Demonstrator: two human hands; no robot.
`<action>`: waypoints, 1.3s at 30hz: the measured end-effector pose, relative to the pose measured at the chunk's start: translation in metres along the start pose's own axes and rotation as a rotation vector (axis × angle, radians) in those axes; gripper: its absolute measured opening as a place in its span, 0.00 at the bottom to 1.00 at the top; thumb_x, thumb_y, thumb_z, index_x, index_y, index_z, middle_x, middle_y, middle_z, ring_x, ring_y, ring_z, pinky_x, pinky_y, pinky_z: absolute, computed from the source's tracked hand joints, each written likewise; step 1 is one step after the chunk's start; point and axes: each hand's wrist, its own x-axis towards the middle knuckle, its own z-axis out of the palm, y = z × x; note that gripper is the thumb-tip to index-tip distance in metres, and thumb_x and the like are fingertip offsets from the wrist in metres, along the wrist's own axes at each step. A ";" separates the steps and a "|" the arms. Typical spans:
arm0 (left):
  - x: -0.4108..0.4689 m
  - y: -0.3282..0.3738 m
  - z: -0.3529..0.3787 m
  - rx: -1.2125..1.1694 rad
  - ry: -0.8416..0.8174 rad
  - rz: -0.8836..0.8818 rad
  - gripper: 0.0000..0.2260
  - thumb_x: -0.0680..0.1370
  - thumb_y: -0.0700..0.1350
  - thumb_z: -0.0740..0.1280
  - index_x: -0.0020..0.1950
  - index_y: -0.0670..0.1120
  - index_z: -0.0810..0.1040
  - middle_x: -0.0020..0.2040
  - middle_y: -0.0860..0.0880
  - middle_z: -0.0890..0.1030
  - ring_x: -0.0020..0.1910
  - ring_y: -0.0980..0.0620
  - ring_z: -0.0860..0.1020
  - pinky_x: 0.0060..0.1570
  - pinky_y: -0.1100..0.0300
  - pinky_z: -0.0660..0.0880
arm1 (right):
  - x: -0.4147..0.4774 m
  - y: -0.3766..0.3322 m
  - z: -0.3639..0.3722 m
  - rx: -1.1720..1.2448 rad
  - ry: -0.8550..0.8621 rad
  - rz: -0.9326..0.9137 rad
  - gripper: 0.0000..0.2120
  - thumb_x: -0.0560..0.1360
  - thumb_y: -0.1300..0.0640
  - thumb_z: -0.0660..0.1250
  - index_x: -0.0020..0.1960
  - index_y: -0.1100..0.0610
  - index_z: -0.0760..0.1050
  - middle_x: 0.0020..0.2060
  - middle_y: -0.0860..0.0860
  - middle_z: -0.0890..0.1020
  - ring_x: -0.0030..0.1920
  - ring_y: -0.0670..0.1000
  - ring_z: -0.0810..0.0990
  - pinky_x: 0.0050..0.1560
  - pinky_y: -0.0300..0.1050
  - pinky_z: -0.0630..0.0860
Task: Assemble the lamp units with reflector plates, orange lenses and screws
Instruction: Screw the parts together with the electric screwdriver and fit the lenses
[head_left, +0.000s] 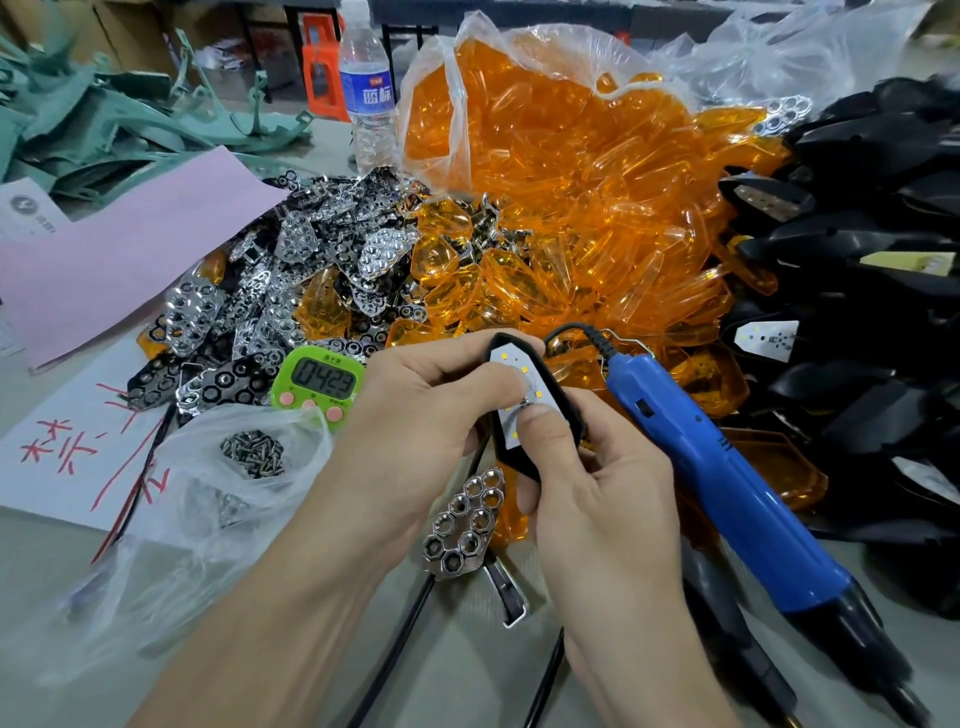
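Observation:
Both hands hold one black lamp unit (558, 400) with a white LED board inside, tilted above the table's middle. My left hand (421, 415) grips its upper left side, the thumb lying on the board. My right hand (587, 493) grips the lower end, thumb pressed on the board. A chrome reflector plate (465, 525) lies on the table right below the unit. A heap of reflector plates (291, 280) sits at centre left. Orange lenses (571, 208) spill from a clear bag behind. Screws (252, 453) lie in a plastic bag at the left.
A blue electric screwdriver (727, 478) lies diagonally beside my right hand, its cord running under my arms. Black lamp housings (872, 291) are piled at the right. A green timer (317, 379), pink paper (119, 265), a water bottle (366, 88) and green scraps stand around.

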 end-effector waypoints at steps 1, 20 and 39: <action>0.000 0.000 0.000 0.000 0.000 -0.001 0.13 0.77 0.28 0.65 0.47 0.40 0.87 0.34 0.48 0.81 0.24 0.59 0.74 0.23 0.70 0.69 | 0.000 0.000 0.000 0.000 0.000 -0.002 0.10 0.76 0.41 0.64 0.48 0.44 0.81 0.25 0.45 0.75 0.26 0.44 0.70 0.27 0.39 0.66; 0.001 -0.013 0.012 0.050 0.113 -0.072 0.14 0.77 0.42 0.61 0.49 0.46 0.87 0.52 0.45 0.88 0.56 0.45 0.85 0.61 0.43 0.80 | 0.006 0.006 0.016 0.053 -0.071 0.055 0.14 0.71 0.39 0.61 0.49 0.42 0.80 0.36 0.42 0.83 0.36 0.47 0.81 0.38 0.56 0.77; 0.020 -0.008 -0.033 0.117 0.216 -0.001 0.10 0.80 0.38 0.56 0.44 0.42 0.76 0.32 0.44 0.80 0.23 0.47 0.73 0.22 0.59 0.70 | -0.007 -0.007 0.006 -1.131 -0.583 -0.314 0.20 0.75 0.41 0.67 0.66 0.42 0.73 0.57 0.40 0.72 0.56 0.47 0.66 0.59 0.45 0.66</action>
